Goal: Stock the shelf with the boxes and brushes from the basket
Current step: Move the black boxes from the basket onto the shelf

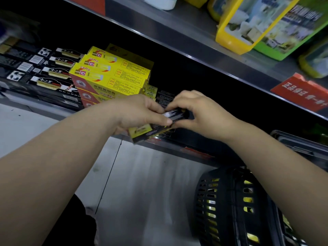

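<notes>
Shelf carries stacked yellow boxes; black packs, apparently brushes, lie to their left.

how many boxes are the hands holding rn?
2: black box pinched between left hand and right hand; yellow-black box just below it, under the left hand. More may be hidden.

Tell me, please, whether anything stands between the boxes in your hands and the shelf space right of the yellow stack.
Nothing visible does. The left hand and right hand hold the black-and-yellow boxes at the shelf edge; similar small boxes lie just behind, beside the yellow stack; further right is too dark to tell.
</notes>
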The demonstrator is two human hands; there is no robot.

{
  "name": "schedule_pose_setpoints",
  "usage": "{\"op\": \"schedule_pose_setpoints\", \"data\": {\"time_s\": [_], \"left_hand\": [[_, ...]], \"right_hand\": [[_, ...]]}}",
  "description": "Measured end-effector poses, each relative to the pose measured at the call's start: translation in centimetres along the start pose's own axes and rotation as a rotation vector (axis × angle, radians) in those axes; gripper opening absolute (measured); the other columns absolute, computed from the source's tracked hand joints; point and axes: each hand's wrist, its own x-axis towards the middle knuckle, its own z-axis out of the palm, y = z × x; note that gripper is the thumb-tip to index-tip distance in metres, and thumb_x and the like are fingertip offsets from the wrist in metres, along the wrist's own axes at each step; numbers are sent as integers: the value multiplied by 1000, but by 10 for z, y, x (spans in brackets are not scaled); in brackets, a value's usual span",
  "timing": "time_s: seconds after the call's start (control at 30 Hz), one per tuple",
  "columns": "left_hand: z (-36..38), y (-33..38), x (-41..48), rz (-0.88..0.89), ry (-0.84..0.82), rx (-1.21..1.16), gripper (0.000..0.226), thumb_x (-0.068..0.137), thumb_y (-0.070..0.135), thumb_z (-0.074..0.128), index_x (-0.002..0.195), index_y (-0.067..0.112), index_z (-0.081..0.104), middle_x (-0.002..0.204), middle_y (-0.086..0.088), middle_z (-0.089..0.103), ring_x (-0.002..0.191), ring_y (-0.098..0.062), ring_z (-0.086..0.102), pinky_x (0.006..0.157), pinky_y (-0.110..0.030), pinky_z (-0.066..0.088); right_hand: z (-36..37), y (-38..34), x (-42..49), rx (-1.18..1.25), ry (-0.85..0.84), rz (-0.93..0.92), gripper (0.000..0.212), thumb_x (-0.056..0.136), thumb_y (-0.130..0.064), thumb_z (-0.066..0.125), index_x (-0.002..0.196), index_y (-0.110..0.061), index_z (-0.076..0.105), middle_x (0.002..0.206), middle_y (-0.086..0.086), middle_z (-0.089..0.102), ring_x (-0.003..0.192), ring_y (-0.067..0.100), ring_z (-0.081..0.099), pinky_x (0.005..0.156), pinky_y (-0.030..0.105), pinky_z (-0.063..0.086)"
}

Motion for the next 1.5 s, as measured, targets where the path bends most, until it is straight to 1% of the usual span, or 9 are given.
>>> {"op": "schedule_pose_setpoints", "data": {"time_s": [0.13,0.3,0.4,0.57,0.67,0.97,1.03,1.17,1.5], "left_hand": [[-11,0,3,103,177,80,45,85,20,66,128,15,57,121,1,62,100,-5,57,72,-7,40],[-6,-17,10,13,178,209,55,92,18,57,143,15,38,147,-2,41,133,-19,40,101,-26,29],[0,-23,13,-60,130,302,49,92,19,56,139,16,44,141,-2,49,127,-22,45,98,-27,33],[3,-29,15,-162,43,527,33,93,22,53,123,10,59,125,-12,58,115,-28,54,97,-37,43],[2,-30,16,-184,29,590,36,93,26,52,126,13,56,127,-9,58,113,-27,55,98,-38,43],[1,-32,18,-189,49,545,40,88,36,59,125,22,54,118,-6,61,106,-27,60,92,-40,48],[1,-32,18,-191,53,550,40,88,36,59,125,22,54,117,-7,62,106,-28,60,92,-41,49],[2,-31,16,-188,71,548,41,89,35,59,126,20,53,119,-7,60,106,-27,59,91,-39,48],[5,-22,12,-153,82,583,40,91,32,57,128,15,54,129,-6,56,111,-25,55,94,-36,45]], "right_hand": [[2,38,-11,95,-69,290,32,80,-24,72,109,-17,59,101,-1,53,95,17,54,77,20,37],[26,64,9,-13,-184,605,31,94,-29,52,120,-18,38,87,-2,54,69,11,51,54,26,36],[50,62,32,-13,-244,592,35,96,-25,48,128,-16,35,99,4,55,71,13,49,55,26,33],[80,62,47,50,-348,558,45,99,-32,42,141,-23,29,140,13,39,112,27,51,82,28,40],[78,68,41,55,-389,555,72,88,-42,60,146,-25,21,146,11,31,126,26,44,93,27,37],[81,69,37,-16,-395,540,69,85,2,54,143,-24,27,141,10,34,104,24,52,74,24,42],[82,67,38,-22,-446,549,79,83,-4,60,146,-27,18,145,9,27,99,22,52,65,21,42],[85,65,36,9,-469,538,89,81,-29,71,148,-27,13,149,11,24,122,27,46,90,26,40],[89,67,36,42,-398,515,79,84,-28,68,147,-26,20,146,10,30,121,26,48,91,27,39]]}}
